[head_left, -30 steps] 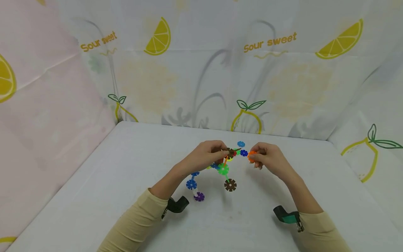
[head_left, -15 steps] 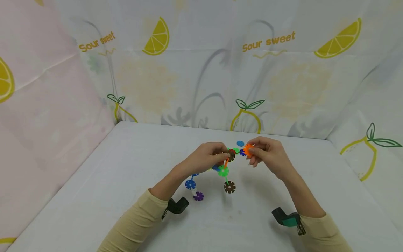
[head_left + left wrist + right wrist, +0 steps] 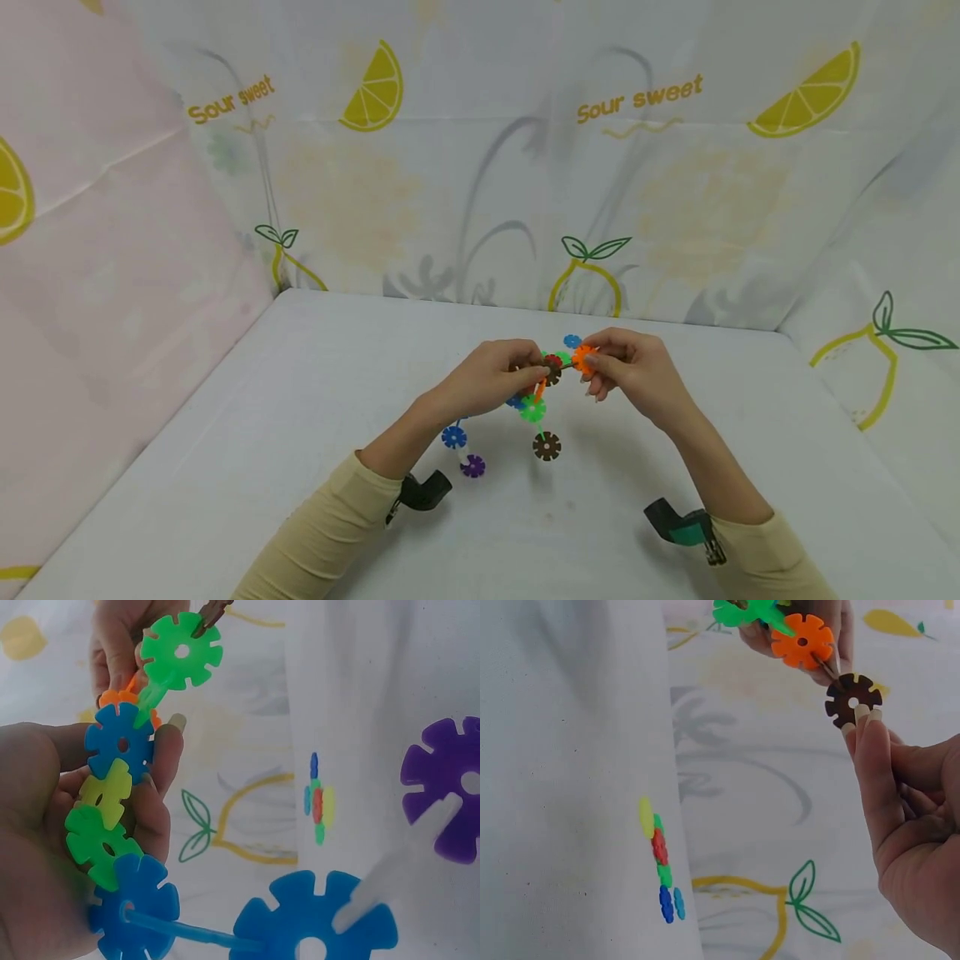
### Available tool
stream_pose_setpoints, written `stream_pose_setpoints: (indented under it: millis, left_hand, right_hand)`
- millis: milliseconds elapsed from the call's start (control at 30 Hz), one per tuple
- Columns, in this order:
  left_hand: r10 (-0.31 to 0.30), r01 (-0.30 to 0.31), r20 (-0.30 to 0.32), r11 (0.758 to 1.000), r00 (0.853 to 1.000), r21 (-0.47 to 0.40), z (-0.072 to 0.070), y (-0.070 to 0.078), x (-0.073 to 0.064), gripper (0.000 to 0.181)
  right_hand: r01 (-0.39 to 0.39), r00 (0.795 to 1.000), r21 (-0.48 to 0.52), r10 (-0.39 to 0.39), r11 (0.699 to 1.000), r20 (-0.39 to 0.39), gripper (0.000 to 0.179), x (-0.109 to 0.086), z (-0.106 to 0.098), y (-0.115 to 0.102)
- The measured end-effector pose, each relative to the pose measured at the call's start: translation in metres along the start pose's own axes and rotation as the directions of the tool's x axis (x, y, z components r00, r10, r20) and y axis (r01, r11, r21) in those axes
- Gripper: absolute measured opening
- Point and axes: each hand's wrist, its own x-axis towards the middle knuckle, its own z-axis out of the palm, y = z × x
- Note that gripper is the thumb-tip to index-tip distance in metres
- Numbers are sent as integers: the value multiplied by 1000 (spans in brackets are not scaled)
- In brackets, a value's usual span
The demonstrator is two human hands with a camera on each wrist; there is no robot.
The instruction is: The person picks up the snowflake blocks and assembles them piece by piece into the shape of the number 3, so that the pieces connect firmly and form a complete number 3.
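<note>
My left hand (image 3: 491, 375) grips a chain of interlocking notched discs, its blue disc (image 3: 120, 742), yellow disc (image 3: 106, 793) and green disc (image 3: 101, 844) lying against the fingers in the left wrist view. From this chain hang a purple disc (image 3: 472, 466) and a brown disc (image 3: 546, 446). Between thumb and fingers, my right hand (image 3: 637, 367) pinches an orange disc (image 3: 583, 360), close to the brown piece at the left fingertips. A dark brown disc (image 3: 853, 697) shows at the right fingertips in the right wrist view. How these pieces join is partly hidden.
Loose discs lie on the white table (image 3: 337, 358) beyond the hands, among them a light blue disc (image 3: 572, 341), a red disc (image 3: 658, 847) and a yellow disc (image 3: 646, 817). Lemon-printed cloth (image 3: 480, 167) rises behind the table.
My right hand has moved left with the orange disc, right up to the brown piece by the left fingertips. The left hand stays almost in place, still holding the chain.
</note>
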Motion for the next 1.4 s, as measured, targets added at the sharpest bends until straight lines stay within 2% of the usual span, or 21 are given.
stream_pose_setpoints:
  millis: [400, 667, 1067, 1200, 1400]
  left_hand:
    - [23, -21, -37, 998, 999, 66, 0, 5, 3, 12]
    - [24, -21, -52, 997, 998, 72, -2, 9, 5, 11]
    - [47, -35, -123, 994, 991, 99, -3, 12, 3, 8]
    - [45, -34, -121, 995, 992, 93, -4, 13, 6, 8]
    - [5, 1, -128, 999, 992, 44, -4, 19, 14, 15]
  right_hand:
    - [71, 996, -20, -72, 997, -61, 12, 0, 3, -4]
    - [109, 986, -45, -114, 993, -123, 11, 1, 7, -9]
    - [169, 969, -64, -178, 984, -171, 9, 4, 14, -11]
    - [165, 970, -61, -173, 984, -172, 11, 8, 12, -9]
    - [133, 975, -21, -135, 991, -176, 20, 17, 3, -8]
